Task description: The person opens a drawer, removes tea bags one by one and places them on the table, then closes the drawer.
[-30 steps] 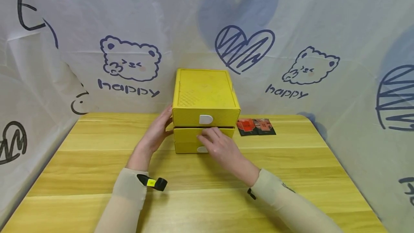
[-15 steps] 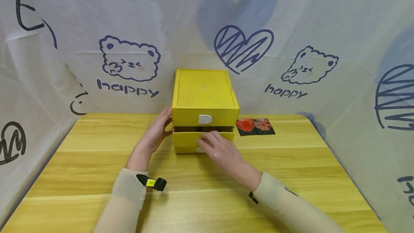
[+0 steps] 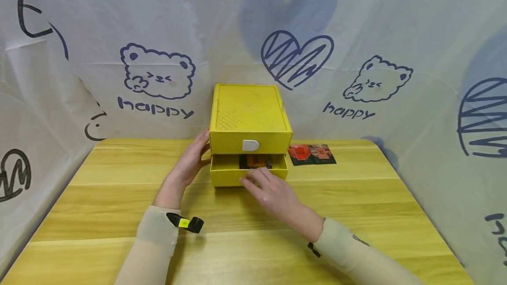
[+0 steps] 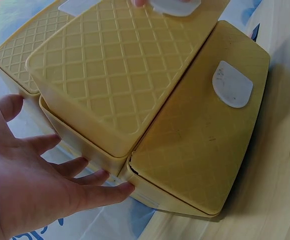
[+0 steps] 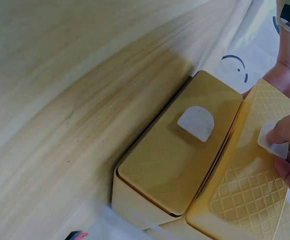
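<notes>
A yellow drawer cabinet [image 3: 249,109] stands against the back cloth. Its middle drawer [image 3: 227,178] is pulled partway out. Inside lies a dark, flat packet with an orange-red patch [image 3: 257,161], partly behind my right hand [image 3: 273,192]. Thumb and fingers of that hand pinch the white pull tab [image 5: 272,140] on the drawer's front. My left hand [image 3: 189,162] rests against the cabinet's left side. In the left wrist view its fingers [image 4: 92,177] are spread, with tips touching the side wall. The bottom drawer [image 4: 199,135] and the top drawer [image 3: 225,143] are closed.
Two flat black-and-red packets lie side by side to the right of the cabinet, a left one [image 3: 299,154] and a right one [image 3: 321,154]. The wooden table [image 3: 237,250] extends toward me. A printed white cloth [image 3: 229,25] hangs behind and at both sides.
The middle drawer has slid out toward me from nearly closed, bringing the packet inside into sight. My right hand has moved back with it. The left hand has stayed on the cabinet's side.
</notes>
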The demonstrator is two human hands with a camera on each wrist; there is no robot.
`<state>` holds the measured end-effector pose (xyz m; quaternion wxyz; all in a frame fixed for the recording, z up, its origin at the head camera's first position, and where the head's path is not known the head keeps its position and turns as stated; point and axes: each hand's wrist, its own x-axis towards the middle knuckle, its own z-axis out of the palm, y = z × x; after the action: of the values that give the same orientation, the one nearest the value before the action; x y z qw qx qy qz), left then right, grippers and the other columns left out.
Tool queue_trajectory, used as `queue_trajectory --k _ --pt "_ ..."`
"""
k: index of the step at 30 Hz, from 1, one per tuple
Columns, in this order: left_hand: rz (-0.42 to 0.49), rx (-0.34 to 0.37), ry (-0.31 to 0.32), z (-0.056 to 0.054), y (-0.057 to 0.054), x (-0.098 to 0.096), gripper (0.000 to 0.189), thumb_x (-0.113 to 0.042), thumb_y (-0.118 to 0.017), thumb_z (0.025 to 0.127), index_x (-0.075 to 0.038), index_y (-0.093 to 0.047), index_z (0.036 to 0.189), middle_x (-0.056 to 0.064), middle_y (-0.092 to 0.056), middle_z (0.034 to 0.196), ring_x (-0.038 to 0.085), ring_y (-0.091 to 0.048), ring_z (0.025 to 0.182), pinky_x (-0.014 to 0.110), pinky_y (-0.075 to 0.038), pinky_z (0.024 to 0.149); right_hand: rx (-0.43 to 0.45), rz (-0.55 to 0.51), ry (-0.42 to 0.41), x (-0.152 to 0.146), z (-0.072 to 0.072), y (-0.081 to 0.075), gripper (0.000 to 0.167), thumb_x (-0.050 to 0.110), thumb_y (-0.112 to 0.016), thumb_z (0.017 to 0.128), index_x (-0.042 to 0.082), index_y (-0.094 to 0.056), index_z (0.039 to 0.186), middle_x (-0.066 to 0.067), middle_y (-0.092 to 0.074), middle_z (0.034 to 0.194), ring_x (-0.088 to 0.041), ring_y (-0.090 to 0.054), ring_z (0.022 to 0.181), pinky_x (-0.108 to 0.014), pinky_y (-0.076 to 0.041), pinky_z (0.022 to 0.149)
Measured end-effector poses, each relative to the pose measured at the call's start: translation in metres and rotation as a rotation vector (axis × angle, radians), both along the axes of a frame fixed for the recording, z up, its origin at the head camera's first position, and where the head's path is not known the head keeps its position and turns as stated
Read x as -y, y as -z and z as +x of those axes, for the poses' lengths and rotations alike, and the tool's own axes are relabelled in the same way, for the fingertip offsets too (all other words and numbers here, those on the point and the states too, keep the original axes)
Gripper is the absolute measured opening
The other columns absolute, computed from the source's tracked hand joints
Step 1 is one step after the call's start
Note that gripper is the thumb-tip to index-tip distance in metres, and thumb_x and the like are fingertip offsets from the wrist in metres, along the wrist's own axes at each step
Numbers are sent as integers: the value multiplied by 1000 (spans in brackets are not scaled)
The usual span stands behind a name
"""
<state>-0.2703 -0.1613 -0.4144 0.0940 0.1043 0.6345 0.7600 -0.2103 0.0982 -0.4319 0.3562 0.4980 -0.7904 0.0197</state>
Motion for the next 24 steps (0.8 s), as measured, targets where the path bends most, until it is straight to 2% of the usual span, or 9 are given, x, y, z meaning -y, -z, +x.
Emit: queue_trajectory --k 7,16,24 --pt "-9 -2 -4 -1 1 0 61 -45 -29 114 -21 -16 169 2 -10 175 33 -14 158 69 -17 120 8 4 -4 -1 6 -1 29 -5 -76 90 4 -76 117 -12 -66 114 -23 -64 101 -24 -58 84" --pt "-8 0 5 -1 1 0 61 -45 -29 114 -22 -16 169 2 -9 175 33 -14 158 69 -15 120 -39 -20 -51 -2 11 1 31 -5 -77 85 2 -77 116 -11 -67 111 -21 -65 99 -21 -58 83" --pt "-14 0 2 0 0 0 61 -45 -29 114 -22 -16 169 3 -9 175 34 -14 158 69 -15 120 21 3 -52 -4 23 -2 34 -6 -78 86 2 -76 120 -10 -67 113 -22 -64 102 -22 -57 87"
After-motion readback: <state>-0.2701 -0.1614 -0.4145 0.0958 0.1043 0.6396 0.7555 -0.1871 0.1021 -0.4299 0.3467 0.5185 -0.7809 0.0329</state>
